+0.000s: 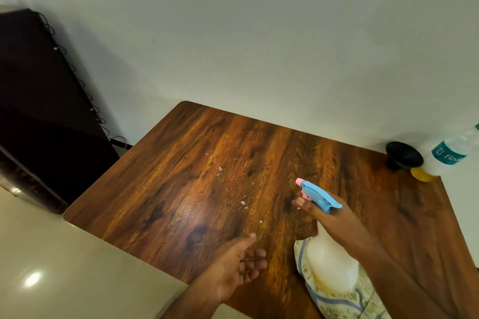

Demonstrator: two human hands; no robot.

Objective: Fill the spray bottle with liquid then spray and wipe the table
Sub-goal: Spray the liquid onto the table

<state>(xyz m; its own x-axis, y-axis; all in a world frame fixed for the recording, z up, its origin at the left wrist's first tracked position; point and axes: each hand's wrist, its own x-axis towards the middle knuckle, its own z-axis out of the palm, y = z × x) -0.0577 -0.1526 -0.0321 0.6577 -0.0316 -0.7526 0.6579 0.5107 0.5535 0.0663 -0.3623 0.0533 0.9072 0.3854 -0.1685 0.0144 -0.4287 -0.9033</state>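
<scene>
My right hand [328, 215] is shut on the neck of a translucent white spray bottle [333, 264] with a blue head and pink nozzle, fingers on the trigger, nozzle aimed left over the wooden table [207, 158]. The bottle is held above a folded patterned cloth [334, 303] lying at the table's near edge. Small white droplets or specks [243, 203] dot the tabletop in front of the nozzle. My left hand [241, 264] hovers open, palm up, over the table's near left edge, holding nothing.
At the far right corner stand a black funnel [403, 155], a small yellow cap or container [421, 174] and a clear water bottle [451, 154] with a teal label. A dark cabinet [39, 111] stands left of the table. A white wall lies behind.
</scene>
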